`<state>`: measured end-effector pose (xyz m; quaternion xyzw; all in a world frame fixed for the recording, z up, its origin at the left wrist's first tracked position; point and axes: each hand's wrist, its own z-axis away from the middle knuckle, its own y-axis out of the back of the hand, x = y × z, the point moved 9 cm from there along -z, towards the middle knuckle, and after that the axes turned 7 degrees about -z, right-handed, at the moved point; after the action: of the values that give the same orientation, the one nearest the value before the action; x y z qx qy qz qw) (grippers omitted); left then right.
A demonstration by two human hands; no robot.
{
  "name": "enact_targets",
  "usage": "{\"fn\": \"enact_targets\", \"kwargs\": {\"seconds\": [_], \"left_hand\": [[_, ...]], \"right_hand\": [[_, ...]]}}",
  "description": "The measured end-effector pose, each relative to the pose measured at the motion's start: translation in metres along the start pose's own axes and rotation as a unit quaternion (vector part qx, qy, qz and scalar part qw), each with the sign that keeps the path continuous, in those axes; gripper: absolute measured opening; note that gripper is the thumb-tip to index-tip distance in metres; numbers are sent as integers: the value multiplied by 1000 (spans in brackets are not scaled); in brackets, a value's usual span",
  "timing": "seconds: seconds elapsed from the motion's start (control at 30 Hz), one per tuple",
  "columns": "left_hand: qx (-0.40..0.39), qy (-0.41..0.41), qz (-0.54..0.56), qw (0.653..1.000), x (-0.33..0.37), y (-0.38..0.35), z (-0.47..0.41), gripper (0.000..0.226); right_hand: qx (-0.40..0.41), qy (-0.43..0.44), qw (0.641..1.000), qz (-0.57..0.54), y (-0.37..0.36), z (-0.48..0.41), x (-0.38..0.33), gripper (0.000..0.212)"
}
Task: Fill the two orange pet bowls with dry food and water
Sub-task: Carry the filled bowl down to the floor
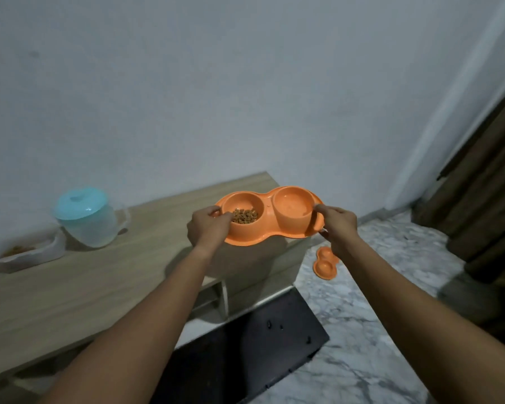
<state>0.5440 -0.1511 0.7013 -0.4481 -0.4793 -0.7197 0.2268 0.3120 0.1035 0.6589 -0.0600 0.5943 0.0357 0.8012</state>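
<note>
Two bare forearms stretch out from close by, passing over a black mat (245, 345) that lies on the marble floor (376, 287) beside the low wooden table (99, 281). At their ends both hands hold one orange double bowl (270, 233) up in the air, just over the far corner of the table and tilted slightly. The left hand (207, 225) grips its left end, thumb on the rim and fingers curled under. The right hand (337, 225) pinches the right end the same way. The left cup carries a small heap of dry food (245, 216). The right cup (292, 205) has a sheen inside, though whether that is water I cannot tell. Below the right hand, a second orange double bowl (324, 265) sits on the floor, partly hidden by the wrist. Further left on the table stand a clear jug with a teal lid (85, 220) and, just beside it, a pale open container (24, 252) with something brown inside. Behind everything is a plain wall (216, 83), with a brown curtain (484, 199) at the right.
</note>
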Motion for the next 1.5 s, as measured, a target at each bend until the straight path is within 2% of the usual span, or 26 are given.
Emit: {"fn": "enact_targets", "kwargs": {"seconds": [0.1,0.33,0.67,0.77,0.83,0.9,1.03,1.13,1.33,1.5], "left_hand": [[-28,-10,-1,1000,37,-61,6,45],[-85,-50,-9,995,102,-205,-12,44],[-154,-57,9,986,156,-380,-65,43],[-160,-48,4,986,156,-411,-73,42],[-157,-37,2,987,154,-432,-84,43],[-141,-24,-6,990,150,-448,-95,44],[-88,24,-41,995,127,-480,-114,44],[-54,50,-57,996,110,-501,-128,45],[16,152,-72,986,60,-557,-146,38],[56,166,-95,980,-15,-607,-175,35]], "right_hand": [[28,8,1000,-3,54,-41,-22,51],[98,5,995,-15,146,-142,-47,41],[150,2,989,5,215,-262,-75,31],[150,-10,989,16,223,-291,-75,18],[138,-20,990,28,222,-314,-73,8],[117,-30,992,45,217,-339,-64,6],[64,-66,993,76,203,-399,-32,18],[20,-90,991,92,190,-439,-5,15],[-87,-166,970,156,162,-542,79,20],[-115,-211,952,187,143,-605,177,35]]}}
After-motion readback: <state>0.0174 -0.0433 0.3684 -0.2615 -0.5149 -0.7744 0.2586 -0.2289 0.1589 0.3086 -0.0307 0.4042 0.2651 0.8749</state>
